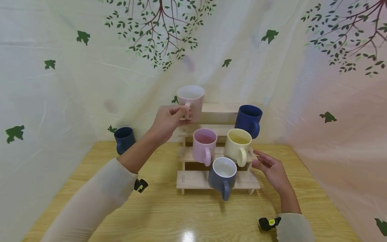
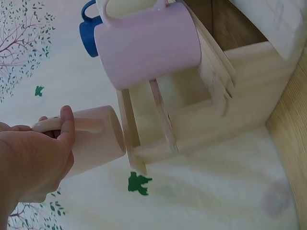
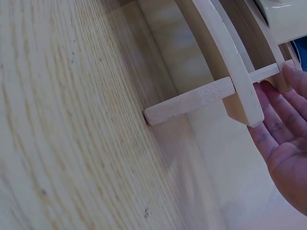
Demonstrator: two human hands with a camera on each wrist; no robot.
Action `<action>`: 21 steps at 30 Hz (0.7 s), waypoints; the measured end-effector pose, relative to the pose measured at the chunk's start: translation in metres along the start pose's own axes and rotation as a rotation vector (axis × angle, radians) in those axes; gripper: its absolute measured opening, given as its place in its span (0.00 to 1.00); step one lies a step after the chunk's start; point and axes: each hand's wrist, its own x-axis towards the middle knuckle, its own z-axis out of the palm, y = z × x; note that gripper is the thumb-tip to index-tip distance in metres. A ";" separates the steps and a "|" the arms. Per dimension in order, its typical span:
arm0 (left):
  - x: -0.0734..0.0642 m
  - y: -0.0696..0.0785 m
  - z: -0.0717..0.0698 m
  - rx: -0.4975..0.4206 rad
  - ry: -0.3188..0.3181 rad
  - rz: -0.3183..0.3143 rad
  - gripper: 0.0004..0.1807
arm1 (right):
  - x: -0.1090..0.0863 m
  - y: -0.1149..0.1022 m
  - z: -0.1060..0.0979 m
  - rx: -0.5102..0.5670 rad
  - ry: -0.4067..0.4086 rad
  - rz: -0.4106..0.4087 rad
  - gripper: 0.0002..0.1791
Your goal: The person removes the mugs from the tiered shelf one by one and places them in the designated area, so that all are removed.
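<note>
My left hand (image 1: 169, 122) pinches the handle of a pale pink mug (image 1: 195, 101), white inside, upright at the left end of the stepped wooden rack's top tier. In the left wrist view the mug's base (image 2: 115, 132) is close to that tier's edge; contact is unclear. My right hand (image 1: 273, 171) holds the right end of the wooden rack (image 1: 193, 179), thumb on one side, fingers on the other (image 3: 271, 117). On the rack stand a lilac mug (image 1: 201, 148), a pale yellow mug (image 1: 234, 148), a grey-blue mug (image 1: 219, 181) and a blue mug (image 1: 246, 119).
A dark blue mug (image 1: 125, 137) stands at the table's back left, partly behind my left forearm. The wood-grain table (image 1: 157, 215) reaches back to a pale curtain (image 1: 145, 77) printed with leaves and branches. Several handles jut forward from the rack.
</note>
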 end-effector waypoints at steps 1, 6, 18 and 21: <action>-0.001 0.000 -0.004 -0.003 0.004 0.003 0.18 | 0.000 0.000 0.000 0.001 -0.001 -0.003 0.32; -0.005 0.005 -0.024 -0.001 0.036 -0.006 0.20 | -0.001 -0.002 0.000 -0.004 -0.002 -0.005 0.32; -0.014 0.005 -0.072 0.069 0.086 -0.026 0.26 | -0.001 -0.003 0.000 -0.003 -0.008 0.005 0.32; -0.016 0.004 -0.081 0.068 0.116 -0.030 0.26 | -0.001 -0.003 0.000 -0.002 -0.010 0.007 0.32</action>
